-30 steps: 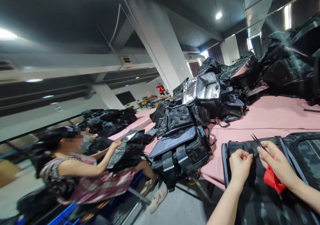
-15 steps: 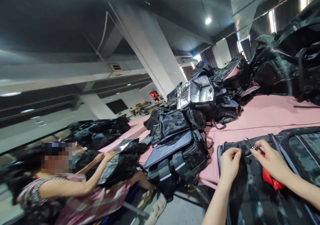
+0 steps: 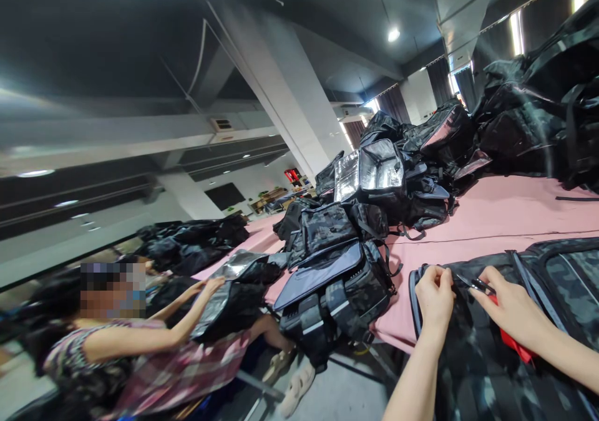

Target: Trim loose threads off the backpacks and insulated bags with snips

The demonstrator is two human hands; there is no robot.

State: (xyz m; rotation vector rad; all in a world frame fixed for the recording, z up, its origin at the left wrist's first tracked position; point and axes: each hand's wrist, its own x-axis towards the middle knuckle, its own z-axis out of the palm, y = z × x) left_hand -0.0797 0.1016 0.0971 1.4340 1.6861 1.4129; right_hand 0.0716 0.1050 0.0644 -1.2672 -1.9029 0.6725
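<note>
A dark camouflage bag (image 3: 468,352) lies in front of me at the lower right, with a grey-edged zip along its side. My left hand (image 3: 435,293) is closed in a pinch at the bag's upper edge; what its fingertips hold is too small to make out. Held in my right hand (image 3: 510,305) is a small pair of thread snips (image 3: 470,282), their blades pointing left, close to my left fingertips. Red cloth (image 3: 517,346) shows below my right palm, against the bag.
On the pink-covered table (image 3: 528,209) stand several dark camouflage bags (image 3: 330,231), one open bag (image 3: 381,165) with a silver lining. A large dark pile (image 3: 538,109) rises at right. At left a seated person (image 3: 126,346) handles a silver-lined bag (image 3: 234,296).
The snips in my right hand have come nearer my left fingertips, and their blades now show more clearly. The seated person's hands have shifted on the silver-lined bag.
</note>
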